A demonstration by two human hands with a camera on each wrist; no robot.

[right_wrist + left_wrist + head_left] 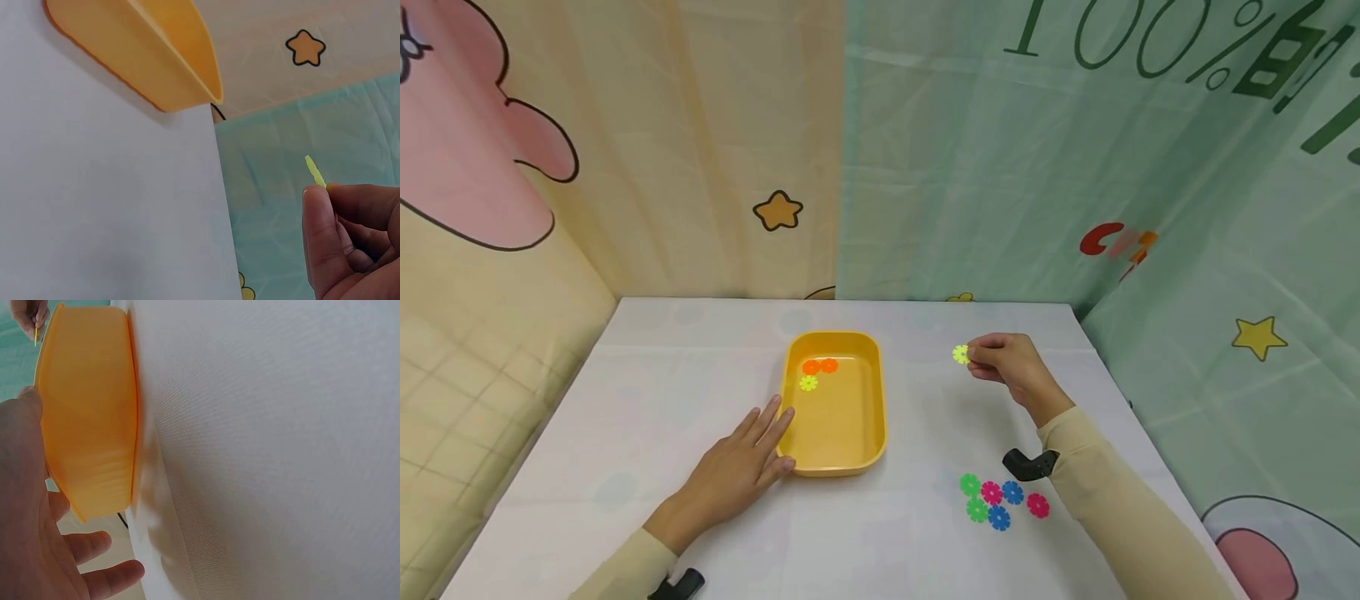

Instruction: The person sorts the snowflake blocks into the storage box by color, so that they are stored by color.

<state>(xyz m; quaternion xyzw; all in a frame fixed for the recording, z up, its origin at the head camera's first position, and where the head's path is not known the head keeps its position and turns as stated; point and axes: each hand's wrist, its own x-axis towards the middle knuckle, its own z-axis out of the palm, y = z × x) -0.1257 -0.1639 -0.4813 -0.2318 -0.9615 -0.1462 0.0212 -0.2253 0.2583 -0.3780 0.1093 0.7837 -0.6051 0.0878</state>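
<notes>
My right hand (1017, 373) pinches a yellow-green flower-shaped plastic disc (960, 354) between thumb and fingertips, raised over the right side of the table. In the right wrist view the disc (314, 170) shows edge-on. At the left side of a yellow tray (838, 462), my left hand (737, 462) rests with fingers extended and spread, touching the rim. The left wrist view has the thumb (30, 403) right at the tray's edge. Inside the tray, toward its far left, lie two orange discs (820, 366) and one yellow-green disc (808, 383).
Several loose flower discs in green (977, 509), pink (1038, 505) and blue (999, 517) lie on the white table (880, 550), near the right forearm. Printed curtains (955, 167) hang behind the table's far edge and along both sides.
</notes>
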